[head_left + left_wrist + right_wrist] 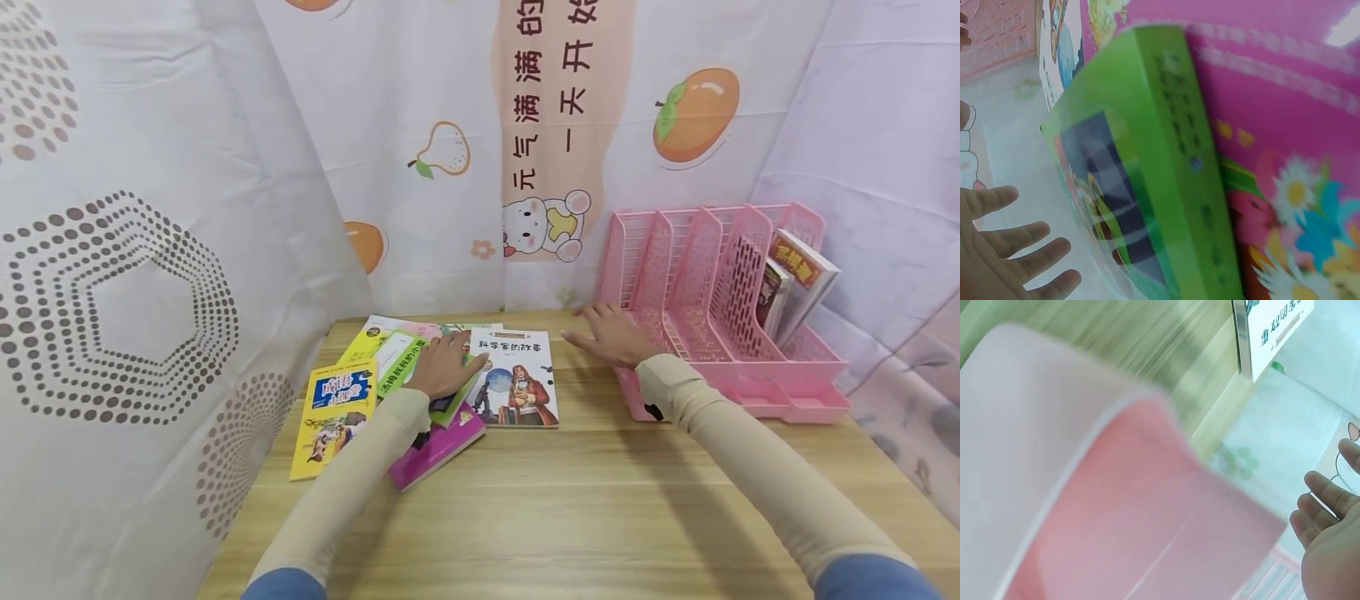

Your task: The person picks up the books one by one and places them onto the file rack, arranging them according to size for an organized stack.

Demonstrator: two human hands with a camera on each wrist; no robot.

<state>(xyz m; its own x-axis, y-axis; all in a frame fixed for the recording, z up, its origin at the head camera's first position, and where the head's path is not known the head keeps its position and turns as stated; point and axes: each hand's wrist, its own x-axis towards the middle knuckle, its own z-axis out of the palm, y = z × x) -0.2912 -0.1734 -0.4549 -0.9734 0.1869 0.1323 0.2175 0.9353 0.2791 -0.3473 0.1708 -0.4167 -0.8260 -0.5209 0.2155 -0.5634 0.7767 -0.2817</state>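
My left hand (444, 365) hovers over a pile of books at the back left, its fingers spread and holding nothing in the left wrist view. Right under it lies a green book (1172, 150), on top of a purple book (438, 448) with flowers on its cover. A white book (517, 379) with a red-coated figure lies just right of that hand. My right hand (611, 335), fingers loosely extended and nothing in them, is between the white book and the pink file rack (810, 367), near the rack's left side.
A yellow book (330, 421) lies at the pile's left edge. Two or more books (802, 275) stand in the rack's right compartment. A printed curtain (435, 208) hangs behind the wooden table (555, 517).
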